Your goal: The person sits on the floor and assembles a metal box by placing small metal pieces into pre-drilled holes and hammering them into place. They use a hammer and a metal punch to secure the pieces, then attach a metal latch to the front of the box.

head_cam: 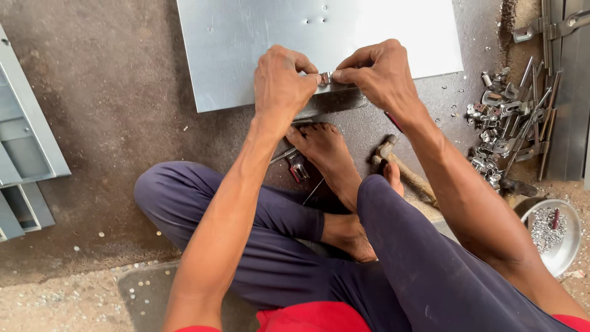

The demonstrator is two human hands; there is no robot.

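The person sits cross-legged on the ground in dark blue trousers (pixel 270 246), with a bare foot (pixel 329 154) extended forward between the forearms. Beside the foot, a hammer (pixel 399 166) with a wooden handle lies on the dark floor (pixel 110 123), head toward the sheet. On the other side of the foot, a pair of pliers with red grips (pixel 296 165) rests on the floor.

Beyond the foot, both hands meet at the near edge of a flat sheet of grey metal (pixel 258 43). The left hand (pixel 283 83) is clenched, thumb and fingers pinched on a small metal fitting (pixel 325 78). The right hand (pixel 381 74) pinches the same fitting from the opposite side. The fitting sits at the sheet's near edge, between the fingertips of both hands, and is mostly covered by them.

To the right, well apart from the hands, a pile of bright metal clips and brackets (pixel 501 123) lies on the floor. Nearer the person on that side, a round metal bowl (pixel 568 246) holds small fasteners. At the left edge, grey metal frames (pixel 24 147) lie flat. The sheet carries a few small holes near its far end.
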